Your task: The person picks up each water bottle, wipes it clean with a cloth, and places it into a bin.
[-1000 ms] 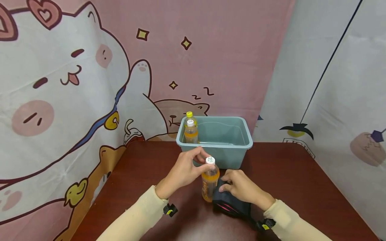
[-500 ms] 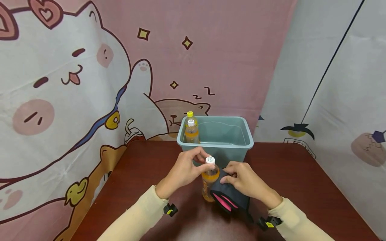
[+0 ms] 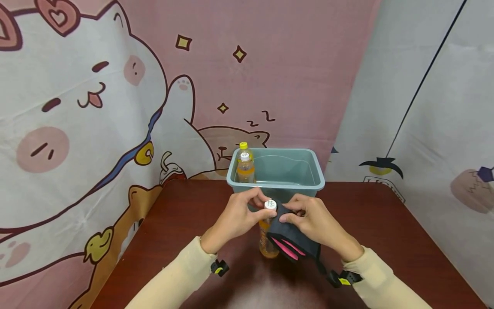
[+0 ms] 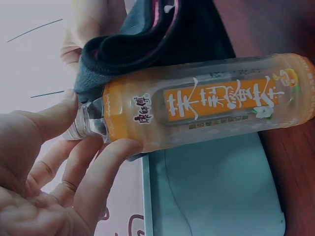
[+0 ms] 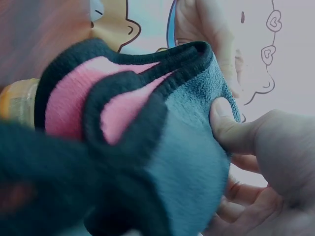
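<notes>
The left hand (image 3: 241, 212) pinched the orange-labelled tea bottle (image 3: 268, 248) at its neck, thumb and fingers drawn in to its width by the white cap (image 3: 270, 204). The bottle stood upright on the reddish-brown table (image 3: 185, 223), in front of the blue-green bin (image 3: 285, 165). The right hand (image 3: 316, 219) pinched the folded dark grey cloth (image 3: 295, 234), pink inside, thumb pressed to fingers, against the bottle's side. In the bin stood 2 bottles (image 3: 245, 171), 1 yellow-capped, 1 white-capped.

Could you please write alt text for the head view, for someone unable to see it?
A person's left grip holds a white-capped bottle near its top while the right grip pinches a dark cloth against it. Behind, a blue-green bin holds two more bottles.
</notes>
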Demonstrator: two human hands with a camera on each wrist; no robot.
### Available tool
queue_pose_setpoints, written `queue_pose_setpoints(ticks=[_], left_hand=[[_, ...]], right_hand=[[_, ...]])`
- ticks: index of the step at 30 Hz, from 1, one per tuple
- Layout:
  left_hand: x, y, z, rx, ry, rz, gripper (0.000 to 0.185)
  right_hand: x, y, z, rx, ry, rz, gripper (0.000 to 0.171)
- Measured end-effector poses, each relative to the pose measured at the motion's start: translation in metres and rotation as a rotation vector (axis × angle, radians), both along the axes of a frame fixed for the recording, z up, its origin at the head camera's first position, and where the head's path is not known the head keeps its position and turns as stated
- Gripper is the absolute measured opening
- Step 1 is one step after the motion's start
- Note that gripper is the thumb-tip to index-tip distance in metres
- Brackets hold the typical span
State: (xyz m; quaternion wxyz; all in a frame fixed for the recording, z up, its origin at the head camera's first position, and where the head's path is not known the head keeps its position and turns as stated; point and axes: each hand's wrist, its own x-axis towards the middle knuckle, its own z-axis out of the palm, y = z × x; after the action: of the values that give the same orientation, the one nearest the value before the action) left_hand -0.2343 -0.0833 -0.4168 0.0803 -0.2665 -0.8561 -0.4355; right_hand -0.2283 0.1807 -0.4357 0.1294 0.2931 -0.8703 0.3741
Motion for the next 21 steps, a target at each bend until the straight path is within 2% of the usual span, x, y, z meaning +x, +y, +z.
queue_pose_setpoints(ticks=[6, 13, 21], left_hand=[[0.001, -0.0023, 0.0012, 0.004, -0.003, -0.007, 0.026], [0.0004, -0.0013, 0.0017, 0.0, 0.004, -0.013, 0.026], [0.0008, -0.0001, 0.0, 0.002, -0.011, -0.004, 0.027]], right_hand=[[0.0012, -0.0062, 0.0031, 0.007, -0.024, -0.019, 0.045], [0.0039, -0.0059, 0.0024, 0.019, -0.048, -0.002, 0.049], [0.0037, -0.0071, -0.0026, 0.009, 0.017, 0.017, 0.046]])
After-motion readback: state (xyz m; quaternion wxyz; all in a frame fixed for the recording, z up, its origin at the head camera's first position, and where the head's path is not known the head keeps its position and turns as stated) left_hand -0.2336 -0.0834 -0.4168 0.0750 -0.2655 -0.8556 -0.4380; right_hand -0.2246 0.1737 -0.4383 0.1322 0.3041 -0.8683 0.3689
